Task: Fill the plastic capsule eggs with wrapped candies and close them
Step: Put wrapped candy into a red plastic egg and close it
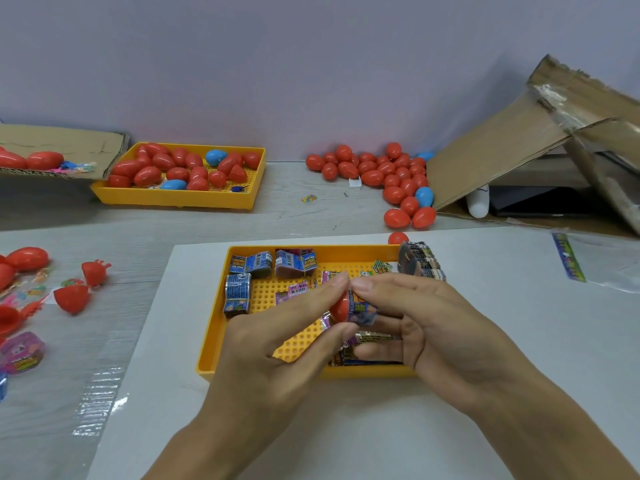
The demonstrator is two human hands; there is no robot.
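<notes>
- A red egg half [340,307] is held above the near tray [221,336], with a wrapped candy [363,310] sticking out of its open side toward the right.
- The left hand [277,344] pinches the egg half, forefinger on top and thumb beneath, the other fingers curled under.
- The right hand [426,327] meets it from the right: thumb on top by the candy, fingers curled below it; whether they squeeze the candy itself I cannot tell.
- The near tray is yellow with a pegged floor and sits on a white sheet [346,427]. Blue packets [251,263] lie along its far-left edge, pink ones [298,289] near the middle, and a dark stack of packets [420,261] rests on its far-right corner.
- A single red egg [397,238] lies just beyond the tray's far rim.
- Farther back, a second yellow tray [180,199] holds red eggs and two blue ones.
- To the right, a loose pile of eggs [381,171] spreads up to a tipped cardboard box [502,150].
- On the left lie open red halves [72,298], a closed egg and small bagged toys [22,353].
</notes>
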